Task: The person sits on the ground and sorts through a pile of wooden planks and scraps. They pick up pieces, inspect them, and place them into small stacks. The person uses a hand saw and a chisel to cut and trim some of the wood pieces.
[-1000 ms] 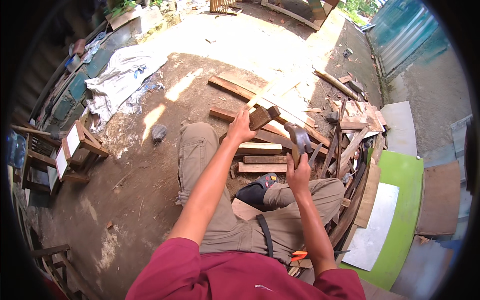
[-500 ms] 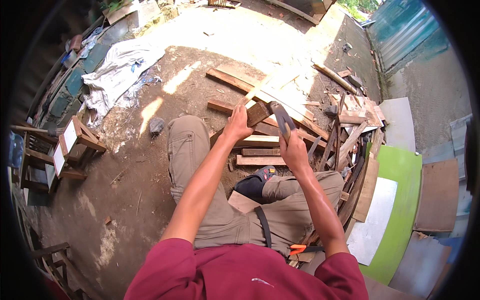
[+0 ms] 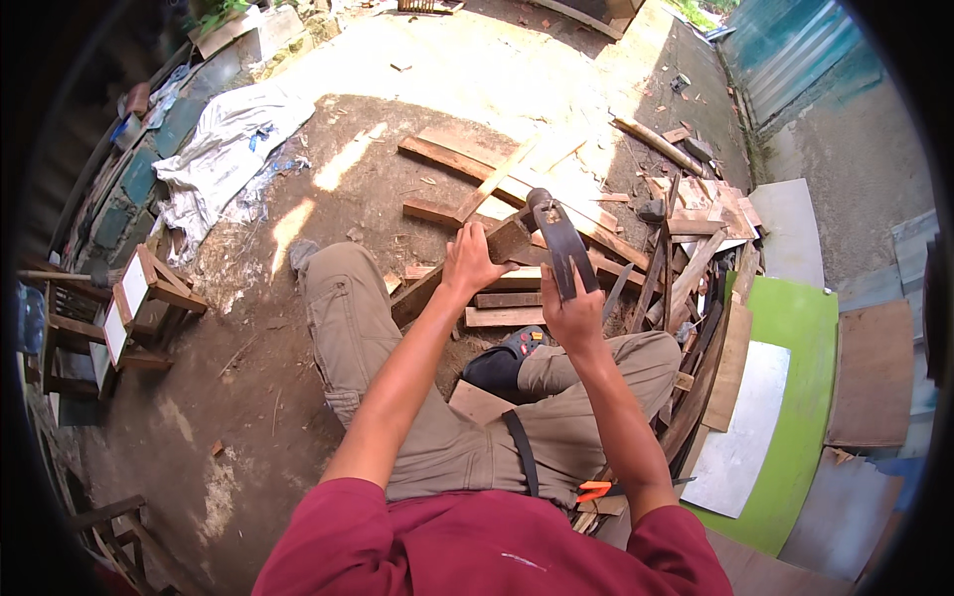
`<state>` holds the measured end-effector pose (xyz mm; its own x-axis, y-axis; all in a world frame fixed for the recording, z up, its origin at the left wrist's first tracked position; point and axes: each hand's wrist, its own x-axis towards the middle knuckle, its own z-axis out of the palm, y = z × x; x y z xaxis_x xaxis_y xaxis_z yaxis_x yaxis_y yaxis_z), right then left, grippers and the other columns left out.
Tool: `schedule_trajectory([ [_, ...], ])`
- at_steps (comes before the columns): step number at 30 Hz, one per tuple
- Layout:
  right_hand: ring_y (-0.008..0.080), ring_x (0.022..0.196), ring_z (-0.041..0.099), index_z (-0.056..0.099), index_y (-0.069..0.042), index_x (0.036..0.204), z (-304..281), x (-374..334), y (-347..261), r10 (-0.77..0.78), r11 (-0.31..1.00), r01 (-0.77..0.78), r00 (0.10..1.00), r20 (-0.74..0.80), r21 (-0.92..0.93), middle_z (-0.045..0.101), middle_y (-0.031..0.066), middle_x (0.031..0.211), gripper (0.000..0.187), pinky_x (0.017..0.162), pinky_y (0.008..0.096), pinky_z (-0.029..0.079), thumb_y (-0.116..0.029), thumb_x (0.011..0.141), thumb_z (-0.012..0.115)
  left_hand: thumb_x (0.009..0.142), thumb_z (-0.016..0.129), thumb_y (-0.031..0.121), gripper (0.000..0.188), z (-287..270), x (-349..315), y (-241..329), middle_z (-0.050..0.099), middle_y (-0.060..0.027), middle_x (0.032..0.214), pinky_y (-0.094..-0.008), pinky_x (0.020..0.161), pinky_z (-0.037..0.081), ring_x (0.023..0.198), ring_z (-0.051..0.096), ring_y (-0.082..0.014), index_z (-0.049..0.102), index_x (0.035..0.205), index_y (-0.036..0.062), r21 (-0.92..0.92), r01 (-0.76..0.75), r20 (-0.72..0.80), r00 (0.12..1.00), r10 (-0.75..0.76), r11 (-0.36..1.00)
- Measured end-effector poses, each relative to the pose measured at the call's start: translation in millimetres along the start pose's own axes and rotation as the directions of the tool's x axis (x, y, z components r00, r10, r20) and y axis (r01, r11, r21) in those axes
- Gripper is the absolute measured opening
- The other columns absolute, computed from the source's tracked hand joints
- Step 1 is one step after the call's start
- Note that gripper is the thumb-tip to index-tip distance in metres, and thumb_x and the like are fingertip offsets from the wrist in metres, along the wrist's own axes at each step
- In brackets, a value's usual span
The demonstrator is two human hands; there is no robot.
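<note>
My left hand (image 3: 467, 263) is closed around a dark brown wooden block (image 3: 511, 240), its thumb reaching to the right below the block. Just right of it, my right hand (image 3: 572, 306) grips a hammer (image 3: 561, 238) by its dark, broad handle. The hammer's head is at the far end, close beside the block's right end; whether they touch I cannot tell. A pale thin wooden strip (image 3: 497, 179) slants away beyond my left fingers. Short wooden pieces (image 3: 510, 299) lie below the block, in front of my shoe (image 3: 505, 363).
Long boards (image 3: 452, 157) lie ahead, with a heap of scrap wood (image 3: 686, 263) to the right. A saw-like tool with an orange handle (image 3: 594, 491) is by my right hip. Green and white panels (image 3: 785, 397) lie at the right. A small wooden frame (image 3: 134, 303) stands at the left.
My right hand has come down and slightly left, and the hammer's broad side now shows more. My left hand still holds the block. My left knee has shifted left in view.
</note>
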<state>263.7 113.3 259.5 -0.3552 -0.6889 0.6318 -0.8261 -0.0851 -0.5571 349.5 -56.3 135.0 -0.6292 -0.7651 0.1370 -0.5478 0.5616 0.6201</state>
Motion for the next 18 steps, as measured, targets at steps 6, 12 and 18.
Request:
schedule_trajectory([
  [6, 0.048, 0.077, 0.067, 0.059, 0.003, 0.107, 10, -11, 45, 0.285, 0.955, -0.261, 0.937, 0.2, -0.138, 0.066, 0.0279, 0.079, 0.024, 0.063, 0.0494, 0.051, -0.016, 0.096, 0.068, 0.071, 0.081, 0.021, 0.062, -2, 5, -14, 0.057, -0.0211, 0.119, -0.0526, 0.095, 0.048, 0.116, 0.057, -0.0391, 0.046, 0.118, -0.0006, -0.013, 0.0, -0.034, 0.999, -0.001, 1.0],
  [12, 0.0394, 0.076, 0.069, 0.059, -0.001, 0.116, -3, -17, 30, -0.138, 0.99, 0.138, 0.989, 0.061, 0.001, 0.066, 0.0175, 0.092, 0.029, 0.063, 0.0423, 0.055, -0.006, 0.089, 0.069, 0.07, 0.08, 0.019, 0.06, -18, 2, -5, 0.055, -0.0208, 0.119, -0.0528, 0.099, 0.045, 0.118, 0.054, -0.0377, 0.045, 0.115, 0.0005, -0.052, 0.033, 0.058, 0.998, -0.03, 0.998],
  [18, 0.048, 0.079, 0.069, 0.058, 0.003, 0.109, 18, -50, 64, 0.238, 0.967, -0.215, 0.953, 0.188, -0.134, 0.068, 0.0296, 0.084, 0.025, 0.065, 0.0529, 0.053, -0.015, 0.094, 0.068, 0.063, 0.085, 0.021, 0.069, 4, -21, -59, 0.049, -0.0175, 0.118, -0.0535, 0.094, 0.048, 0.12, 0.051, -0.0383, 0.046, 0.117, 0.0036, 0.057, 0.101, 0.077, 0.991, -0.105, 0.993],
])
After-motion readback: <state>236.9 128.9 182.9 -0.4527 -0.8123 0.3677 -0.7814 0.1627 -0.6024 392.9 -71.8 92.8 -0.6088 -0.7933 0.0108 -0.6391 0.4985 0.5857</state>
